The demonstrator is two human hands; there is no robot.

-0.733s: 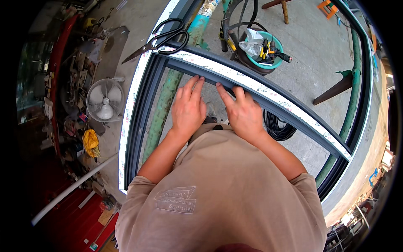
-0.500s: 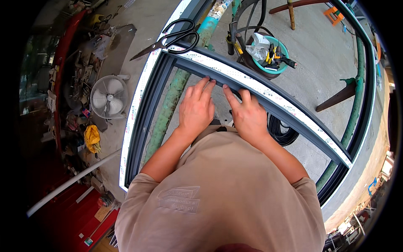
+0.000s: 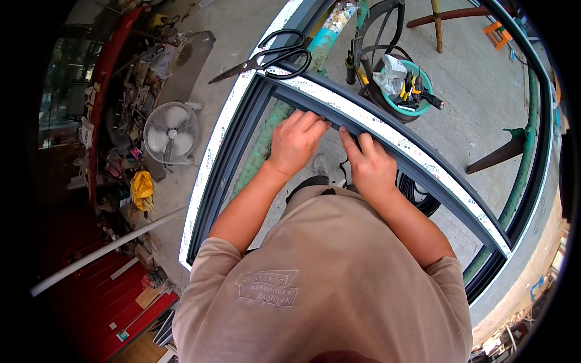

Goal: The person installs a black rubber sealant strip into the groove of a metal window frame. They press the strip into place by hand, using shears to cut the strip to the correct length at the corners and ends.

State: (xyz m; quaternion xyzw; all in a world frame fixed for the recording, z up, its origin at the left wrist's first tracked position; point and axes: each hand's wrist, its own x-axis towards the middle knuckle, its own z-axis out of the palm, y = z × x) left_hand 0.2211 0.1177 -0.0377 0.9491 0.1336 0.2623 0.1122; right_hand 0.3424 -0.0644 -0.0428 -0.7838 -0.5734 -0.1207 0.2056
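At the left, the white fan [image 3: 172, 133] stands on the floor at nine o'clock from the left hand [image 3: 296, 142]. Nearer that hand, also at nine o'clock, runs the left side of the dark grey frame [image 3: 363, 115], faced with printed white film. Black-handled scissors [image 3: 253, 65] lie across its corner at eleven o'clock, blades toward nine. From that corner the frame's crossbar slopes down toward four o'clock, passing just beyond both hands, whose fingertips meet its near edge.

The left forearm aims toward one o'clock; its hand is palm down, fingers bent and bunched together at the bar. The thumb is hidden, so I cannot tell whether it pinches anything. The right forearm [image 3: 417, 227] aims toward eleven o'clock, with the index finger stretched out to the bar, apart from the other bent fingers; whether this hand pinches the edge from below I cannot tell either. Farther right, a teal basin of tools [image 3: 431, 81] sits at one o'clock from the right hand [image 3: 372, 166], and a black coil [image 3: 428, 206] at four
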